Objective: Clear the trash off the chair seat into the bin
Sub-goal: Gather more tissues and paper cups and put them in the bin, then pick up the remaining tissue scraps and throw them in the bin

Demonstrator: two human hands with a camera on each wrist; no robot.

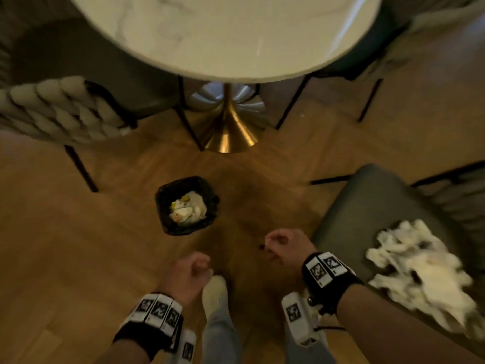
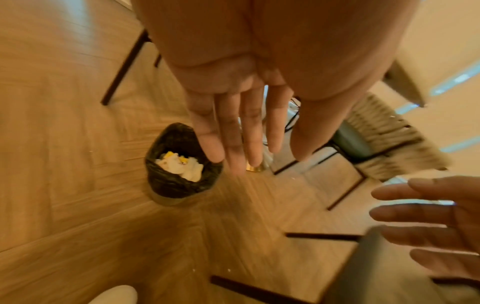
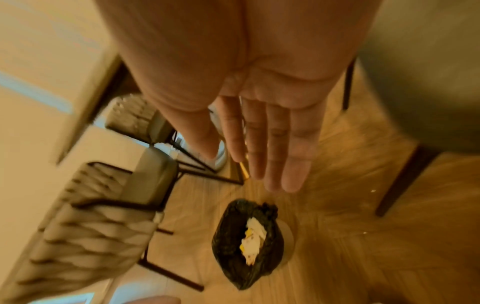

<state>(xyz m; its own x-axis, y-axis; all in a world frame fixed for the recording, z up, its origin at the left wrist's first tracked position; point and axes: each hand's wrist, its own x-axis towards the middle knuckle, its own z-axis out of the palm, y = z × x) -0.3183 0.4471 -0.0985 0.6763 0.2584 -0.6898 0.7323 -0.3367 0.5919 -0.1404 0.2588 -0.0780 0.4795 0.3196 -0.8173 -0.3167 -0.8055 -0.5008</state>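
Note:
A pile of crumpled white tissues (image 1: 420, 271) lies on the dark chair seat (image 1: 367, 206) at the right. The small bin (image 1: 186, 204) with a black liner stands on the floor ahead and holds white paper and yellow scraps. My left hand (image 1: 194, 269) hangs empty just short of the bin. My right hand (image 1: 278, 245) is empty too, between the bin and the chair's front edge. In the wrist views the left hand (image 2: 239, 131) and right hand (image 3: 262, 144) show straight, spread fingers above the bin (image 2: 179, 162) (image 3: 249, 242).
A round marble table (image 1: 223, 35) on a gold pedestal (image 1: 228, 132) stands beyond the bin. A woven-back chair (image 1: 57, 109) is at the left, and thin black chair legs cross the wooden floor. My foot in a white shoe (image 1: 215, 290) is between the hands.

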